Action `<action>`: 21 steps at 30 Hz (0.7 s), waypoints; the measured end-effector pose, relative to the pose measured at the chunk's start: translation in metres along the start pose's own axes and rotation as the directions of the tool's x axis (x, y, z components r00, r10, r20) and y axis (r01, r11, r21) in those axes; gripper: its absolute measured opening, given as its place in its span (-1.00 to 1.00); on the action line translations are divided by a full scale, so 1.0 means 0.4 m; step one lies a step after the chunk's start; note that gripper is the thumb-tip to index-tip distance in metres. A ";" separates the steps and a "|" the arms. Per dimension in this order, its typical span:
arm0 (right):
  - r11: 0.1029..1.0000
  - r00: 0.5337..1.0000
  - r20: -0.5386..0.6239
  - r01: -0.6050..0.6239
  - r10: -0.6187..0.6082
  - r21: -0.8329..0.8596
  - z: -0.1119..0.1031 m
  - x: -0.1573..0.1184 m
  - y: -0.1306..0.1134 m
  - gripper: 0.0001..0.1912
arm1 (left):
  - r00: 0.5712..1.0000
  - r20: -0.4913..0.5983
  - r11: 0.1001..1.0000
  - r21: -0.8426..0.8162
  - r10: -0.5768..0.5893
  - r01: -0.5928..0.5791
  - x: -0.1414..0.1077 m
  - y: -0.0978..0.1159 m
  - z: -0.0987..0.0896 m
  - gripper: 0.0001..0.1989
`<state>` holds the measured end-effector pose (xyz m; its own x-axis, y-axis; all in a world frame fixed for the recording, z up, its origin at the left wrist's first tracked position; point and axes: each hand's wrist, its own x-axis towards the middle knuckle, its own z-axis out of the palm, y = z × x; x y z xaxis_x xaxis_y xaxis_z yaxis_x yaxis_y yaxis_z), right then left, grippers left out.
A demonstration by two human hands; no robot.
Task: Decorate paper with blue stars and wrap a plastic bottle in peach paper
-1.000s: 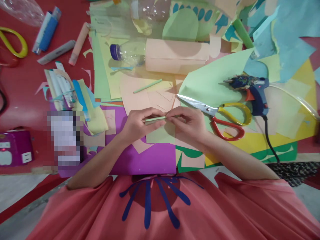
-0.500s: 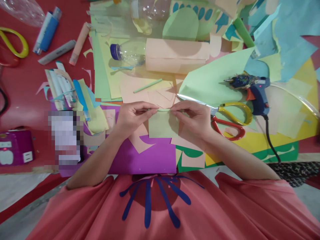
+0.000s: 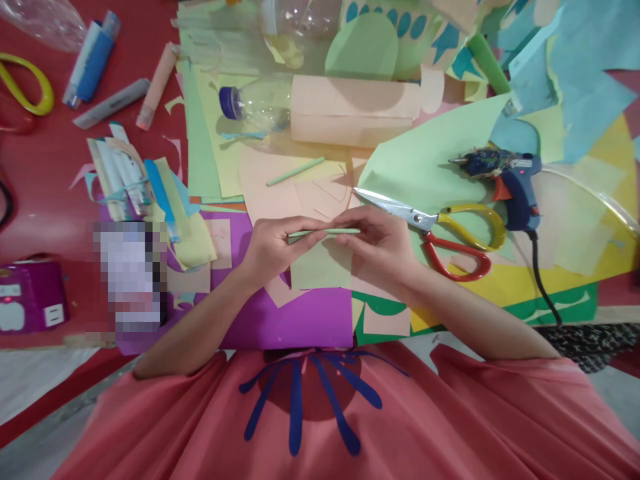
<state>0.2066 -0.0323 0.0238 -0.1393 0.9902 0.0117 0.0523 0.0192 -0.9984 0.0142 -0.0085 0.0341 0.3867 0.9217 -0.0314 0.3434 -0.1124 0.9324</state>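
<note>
A small light green paper [image 3: 320, 268] has its far edge rolled into a thin tube, its flat part hanging toward me. My left hand [image 3: 273, 245] pinches the left part of this roll between thumb and fingers. On the other side my right hand [image 3: 379, 239] pinches the roll too, with the fingertips of both hands almost meeting. Just beyond them a finished-looking thin green paper tube [image 3: 296, 171] lies on peach paper [image 3: 265, 187]. Scissors [image 3: 423, 220] with one yellow and one red handle lie half open right of my right hand.
A blue glue gun [image 3: 517, 183] with its cord lies at right. Behind stands a lying plastic bottle [image 3: 265, 107] wrapped in peach paper. Markers [image 3: 125, 173] and a blurred phone-like object [image 3: 131, 277] are at left. Purple paper [image 3: 290, 323] and coloured scraps cover the near table.
Both hands have come nearer to me and closer together along the roll. More of the tube's right end shows over the right hand's fingers.
</note>
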 end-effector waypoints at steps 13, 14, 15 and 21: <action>0.999 0.991 -0.132 -0.026 0.029 0.023 -0.029 0.016 -0.010 -0.89 | 0.985 -0.143 0.995 -0.040 -0.095 0.091 0.011 -0.003 -0.032 -0.87; 0.999 0.990 -0.140 -0.025 0.029 0.033 -0.029 0.016 -0.008 -0.86 | 0.984 -0.146 0.994 -0.044 -0.101 0.095 0.010 -0.003 -0.030 -0.87; 0.999 0.991 -0.128 -0.029 0.034 0.039 -0.028 0.016 -0.006 -0.81 | 0.985 -0.138 0.994 -0.054 -0.102 0.095 0.009 -0.002 -0.027 -0.86; 0.994 0.995 0.039 -0.094 0.091 0.059 -0.006 0.007 0.001 -0.77 | 0.998 -0.025 0.990 -0.131 -0.055 0.052 0.000 0.006 0.001 -0.82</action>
<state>0.2088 -0.0293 0.0233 -0.1727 0.9816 -0.0817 0.0065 -0.0818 -0.9966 0.0154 -0.0090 0.0362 0.3458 0.9354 -0.0740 0.2474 -0.0149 0.9688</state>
